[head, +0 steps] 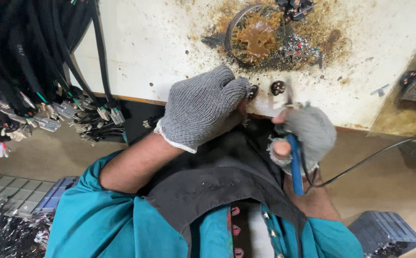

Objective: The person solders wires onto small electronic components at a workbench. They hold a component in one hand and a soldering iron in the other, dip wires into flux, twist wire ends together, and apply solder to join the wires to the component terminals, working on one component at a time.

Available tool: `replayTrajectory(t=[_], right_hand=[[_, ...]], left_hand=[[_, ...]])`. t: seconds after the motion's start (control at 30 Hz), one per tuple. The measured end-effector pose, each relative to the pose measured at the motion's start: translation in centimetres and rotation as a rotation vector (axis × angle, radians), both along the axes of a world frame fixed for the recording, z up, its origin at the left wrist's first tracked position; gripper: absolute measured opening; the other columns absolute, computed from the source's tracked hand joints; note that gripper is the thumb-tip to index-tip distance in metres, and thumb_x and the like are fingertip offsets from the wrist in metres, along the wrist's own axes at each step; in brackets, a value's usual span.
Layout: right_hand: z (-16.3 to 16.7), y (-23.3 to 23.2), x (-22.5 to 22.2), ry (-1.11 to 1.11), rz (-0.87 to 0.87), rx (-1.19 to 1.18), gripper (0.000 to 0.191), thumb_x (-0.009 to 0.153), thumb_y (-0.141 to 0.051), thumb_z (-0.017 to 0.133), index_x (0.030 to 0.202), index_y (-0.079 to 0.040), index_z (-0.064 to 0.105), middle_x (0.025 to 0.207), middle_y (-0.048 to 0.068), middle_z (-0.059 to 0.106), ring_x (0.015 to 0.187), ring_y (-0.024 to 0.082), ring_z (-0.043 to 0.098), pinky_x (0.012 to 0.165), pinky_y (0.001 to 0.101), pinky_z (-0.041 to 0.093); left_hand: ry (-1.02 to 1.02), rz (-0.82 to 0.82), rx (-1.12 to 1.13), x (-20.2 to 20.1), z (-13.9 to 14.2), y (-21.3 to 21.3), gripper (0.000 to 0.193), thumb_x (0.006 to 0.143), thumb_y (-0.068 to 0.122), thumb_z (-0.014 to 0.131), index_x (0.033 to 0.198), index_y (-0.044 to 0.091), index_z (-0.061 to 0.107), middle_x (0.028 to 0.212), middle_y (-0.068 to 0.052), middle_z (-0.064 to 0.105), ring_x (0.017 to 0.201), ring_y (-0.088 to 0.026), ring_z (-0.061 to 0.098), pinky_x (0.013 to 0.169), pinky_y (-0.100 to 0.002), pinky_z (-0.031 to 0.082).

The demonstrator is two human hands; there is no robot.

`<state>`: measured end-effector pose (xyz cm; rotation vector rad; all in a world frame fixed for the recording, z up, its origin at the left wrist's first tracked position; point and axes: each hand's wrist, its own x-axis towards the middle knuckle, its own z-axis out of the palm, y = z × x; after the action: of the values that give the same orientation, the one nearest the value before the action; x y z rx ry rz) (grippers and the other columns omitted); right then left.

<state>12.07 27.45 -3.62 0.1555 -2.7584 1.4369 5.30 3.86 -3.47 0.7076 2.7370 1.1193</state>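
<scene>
Looking down from our own head, we see our 2 gloved hands meeting at the centre of the frame, at the near edge of a stained white workbench point(169, 43). Our left hand point(203, 107), in a grey knit glove, is curled into a closed fist around a small dark part point(252, 91) that peeks out beside its knuckles. Our right hand point(308, 134), blurred and in a worn fingerless grey glove, is clamped around a blue-handled soldering iron point(294, 165), the handle pointing down toward us and its thin black cord point(375, 155) trailing off to the right. A second small round part point(278, 87) lies on the bench just right of the first. Above them, at upper centre, sits a ring of brown residue point(258, 36). Bundles of black cables with metal plug ends point(50, 114) hang at the upper left. A grey tray point(384, 231) sits at the lower right.
</scene>
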Motion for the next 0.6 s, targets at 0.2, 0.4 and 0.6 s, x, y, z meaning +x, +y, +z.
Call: replayTrajectory(t=[0.2,0.4,0.6], right_hand=[[-0.2,1.2,0.5,0.006,0.151,0.000,0.027,0.098,-0.033,0.075,0.103,-0.007,0.073,0.084,0.010,0.063,0.077,0.031,0.063,0.072,0.0405,0.048],[-1.0,3.3,-1.1,0.228,0.327,0.120,0.019,0.088,-0.028,0.076,0.095,-0.011,0.074,0.078,0.008,0.064,0.068,0.033,0.060,0.067,0.0480,0.045],[-1.1,4.7,-1.4,0.276,0.367,0.102,0.018,0.093,-0.024,0.077,0.104,-0.011,0.075,0.079,0.007,0.065,0.071,0.032,0.062,0.068,0.0476,0.047]], left_hand=[[0.023,0.015,-0.058,0.1,0.0,0.8,0.030,0.083,0.026,0.083,0.106,0.016,0.065,0.093,-0.007,0.058,0.078,-0.029,0.066,0.061,-0.042,0.050],[0.013,0.011,-0.078,0.0,0.6,2.3,0.026,0.084,0.027,0.082,0.095,0.017,0.061,0.089,-0.006,0.057,0.071,-0.029,0.063,0.058,-0.042,0.047],[0.050,0.013,-0.081,-0.3,0.9,3.3,0.024,0.088,0.025,0.082,0.094,0.017,0.059,0.089,-0.005,0.055,0.071,-0.028,0.061,0.059,-0.041,0.046]])
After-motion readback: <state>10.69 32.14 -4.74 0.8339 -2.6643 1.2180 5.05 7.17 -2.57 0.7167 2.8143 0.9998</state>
